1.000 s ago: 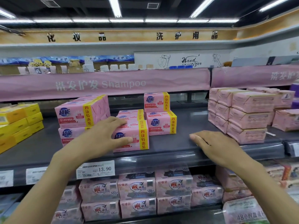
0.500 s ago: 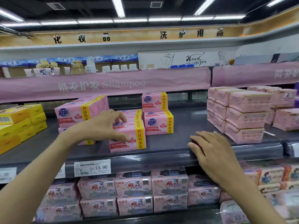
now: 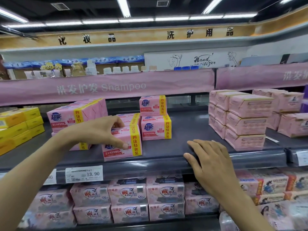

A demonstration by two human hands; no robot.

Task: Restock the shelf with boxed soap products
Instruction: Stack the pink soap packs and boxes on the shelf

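soap box (image 3: pixel 122 145) on shelf (image 3: pixel 166 157), front-left

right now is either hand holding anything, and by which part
The left hand grips the front pink soap box, fingers over its top, thumb on its front. The right hand holds nothing, resting on the shelf edge.

Bright ceiling strip lights (image 3: pixel 124 7) overhead, glare on shelf edge (image 3: pixel 150 165), wide-angle bending at edges, slight blur
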